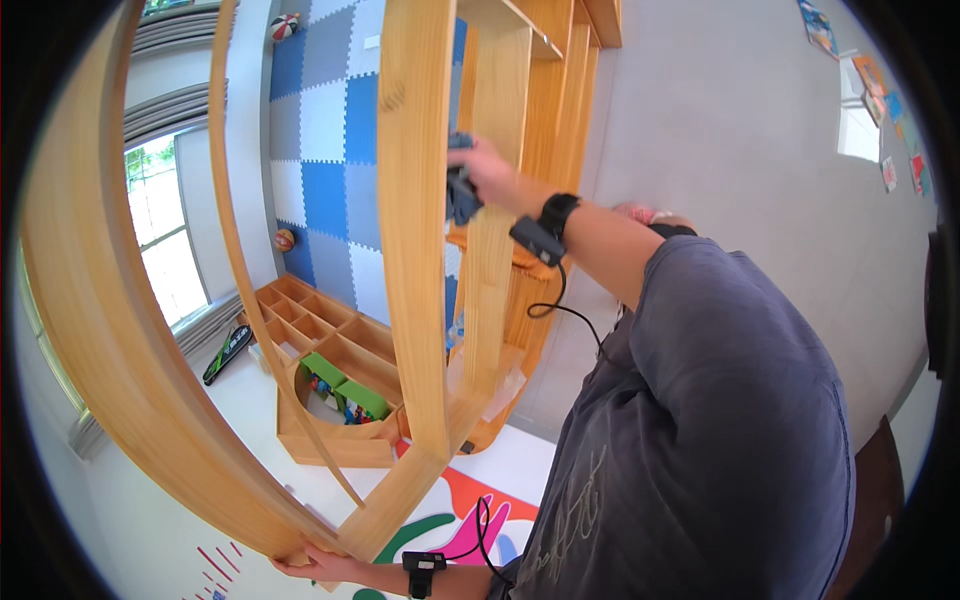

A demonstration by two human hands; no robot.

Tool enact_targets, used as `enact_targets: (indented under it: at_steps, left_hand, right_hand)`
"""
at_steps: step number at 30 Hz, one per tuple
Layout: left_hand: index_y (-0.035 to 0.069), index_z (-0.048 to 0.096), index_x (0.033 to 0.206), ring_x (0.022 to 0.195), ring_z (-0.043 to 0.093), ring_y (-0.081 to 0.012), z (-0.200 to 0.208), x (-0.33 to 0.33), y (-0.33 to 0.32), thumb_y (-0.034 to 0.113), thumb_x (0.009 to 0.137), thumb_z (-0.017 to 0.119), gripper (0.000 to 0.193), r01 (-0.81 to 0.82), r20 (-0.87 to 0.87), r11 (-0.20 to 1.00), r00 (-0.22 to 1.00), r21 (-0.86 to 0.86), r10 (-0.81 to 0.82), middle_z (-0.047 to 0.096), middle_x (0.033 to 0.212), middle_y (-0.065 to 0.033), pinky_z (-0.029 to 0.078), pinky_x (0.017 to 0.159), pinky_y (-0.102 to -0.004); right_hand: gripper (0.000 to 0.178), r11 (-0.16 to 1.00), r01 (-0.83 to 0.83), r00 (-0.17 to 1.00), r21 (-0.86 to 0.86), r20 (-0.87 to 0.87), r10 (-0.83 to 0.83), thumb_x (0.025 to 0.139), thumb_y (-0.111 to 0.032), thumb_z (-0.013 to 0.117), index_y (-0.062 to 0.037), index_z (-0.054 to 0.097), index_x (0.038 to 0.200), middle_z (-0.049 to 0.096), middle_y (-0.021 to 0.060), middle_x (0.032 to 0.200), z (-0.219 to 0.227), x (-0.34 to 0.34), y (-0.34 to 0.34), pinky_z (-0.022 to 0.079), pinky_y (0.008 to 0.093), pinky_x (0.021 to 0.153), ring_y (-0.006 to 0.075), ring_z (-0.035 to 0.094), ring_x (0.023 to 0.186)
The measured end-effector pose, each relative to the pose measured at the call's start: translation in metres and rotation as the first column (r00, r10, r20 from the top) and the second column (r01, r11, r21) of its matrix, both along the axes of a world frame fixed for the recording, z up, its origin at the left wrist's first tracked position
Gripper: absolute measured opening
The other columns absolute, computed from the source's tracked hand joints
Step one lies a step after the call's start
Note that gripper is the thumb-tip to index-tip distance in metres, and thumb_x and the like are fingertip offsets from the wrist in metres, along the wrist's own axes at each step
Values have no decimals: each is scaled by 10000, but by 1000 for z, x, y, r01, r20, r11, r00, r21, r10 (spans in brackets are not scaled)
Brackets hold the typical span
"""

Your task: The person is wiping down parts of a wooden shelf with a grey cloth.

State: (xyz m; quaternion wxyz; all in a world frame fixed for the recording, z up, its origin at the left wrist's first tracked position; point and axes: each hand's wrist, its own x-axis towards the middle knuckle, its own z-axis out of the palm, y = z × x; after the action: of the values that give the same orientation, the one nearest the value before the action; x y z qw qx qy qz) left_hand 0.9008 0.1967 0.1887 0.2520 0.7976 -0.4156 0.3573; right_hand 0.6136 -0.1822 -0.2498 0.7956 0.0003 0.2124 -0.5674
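My right hand [487, 172], at the upper middle, is closed around a dark grey-blue cloth [460, 185]. The cloth touches the edge of an upright board of a light wooden shelf [415, 220]. At the lower left, my left hand [318, 566] grips the outer edge of the same shelf near its corner, where a wide curved side panel [130, 360] meets a short board [395, 515]. Part of the left fingers is hidden behind the wood. Both wrists carry black straps with small dark devices and cables.
Beyond the shelf stands a low wooden compartment unit [340, 335] with green bins [345, 388] holding toys. Blue, grey and white foam mats [325, 195] cover the floor, with two small balls near them. A green-black racket bag [228, 355] leans near the window. More wooden shelving [570, 90] stands along the grey wall.
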Motion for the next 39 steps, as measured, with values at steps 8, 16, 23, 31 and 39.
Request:
enact_targets:
  at_steps: [8,16,23,31,39]
  left_hand:
    - [79,349,1512,1316,470,-347,-5,5,0,102,882,533,656,-2,28,1000,1000,18,2,407,1506,-165,430,1068,-411]
    - [85,332,1526,1318,469,-343,-5,-2,1,78,895,508,655,13,-40,1000,999,-24,-14,388,1519,-165,449,1047,-408]
    - [56,329,1522,1294,493,-342,5,4,3,134,918,553,649,93,45,996,995,11,-93,413,1498,-190,468,1025,-412]
    - [44,332,1519,1250,502,-267,-10,-2,-26,37,903,605,674,151,-85,988,985,-26,-152,399,1496,-176,482,961,-372]
    - [76,405,1465,1306,460,-254,-3,-18,-27,38,806,638,700,81,-26,995,996,-51,-82,460,1457,-113,465,902,-349]
  right_hand:
    - [499,990,-129,963,-48,-245,113,774,-94,783,8,593,1224,678,109,1055,-34,-20,-78,536,368,804,225,663,921]
    - [404,996,-89,935,-14,-346,79,830,-88,725,12,610,1203,690,113,1058,-26,-38,-82,547,372,813,214,672,920]
    - [299,990,104,980,91,-178,-86,911,-234,657,-58,626,1151,692,90,989,-78,-80,-177,567,393,738,239,678,912]
    - [439,983,-8,975,-184,-219,-33,1006,-275,540,-14,502,1357,585,152,1322,-74,-124,-191,507,473,993,332,576,1201]
    - [496,979,-195,932,-49,-321,170,999,-411,519,-73,510,1363,584,106,1344,-107,-65,-163,505,474,992,311,574,1204]
